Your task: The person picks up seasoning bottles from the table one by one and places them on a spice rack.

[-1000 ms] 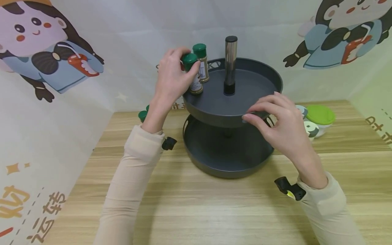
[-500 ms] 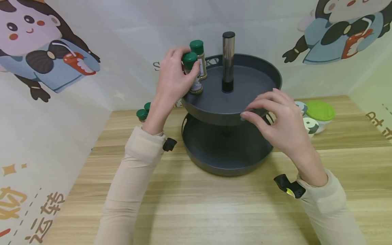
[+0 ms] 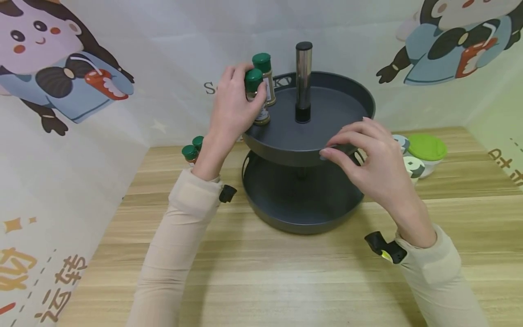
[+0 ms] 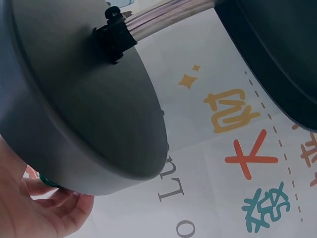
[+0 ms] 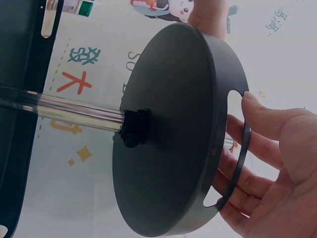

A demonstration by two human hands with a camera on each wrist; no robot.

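In the head view, a two-tier dark grey round tray stand (image 3: pixel 304 156) stands on the wooden table. Two spice jars with green caps are at the left of its upper tray. My left hand (image 3: pixel 233 102) holds the nearer spice jar (image 3: pixel 254 81) by its cap, thumb on the right and fingers behind. The farther spice jar (image 3: pixel 262 63) is upright just behind it. My right hand (image 3: pixel 373 159) grips the upper tray's front right rim; in the right wrist view the thumb (image 5: pixel 260 111) rests on the rim beside the handle cutout, with fingers on the other side.
A metal post (image 3: pixel 303 81) with a black top rises from the upper tray. More green-capped jars (image 3: pixel 189 153) stand behind my left forearm. At the right are a green-lidded tub (image 3: pixel 428 147) and smaller containers with patterned lids (image 3: pixel 414 167). Printed wall sheets enclose the table.
The whole head view has shifted slightly. My left hand has edged a little to the right against the jar, while both jars stay on the upper tray. My right hand keeps its grip.
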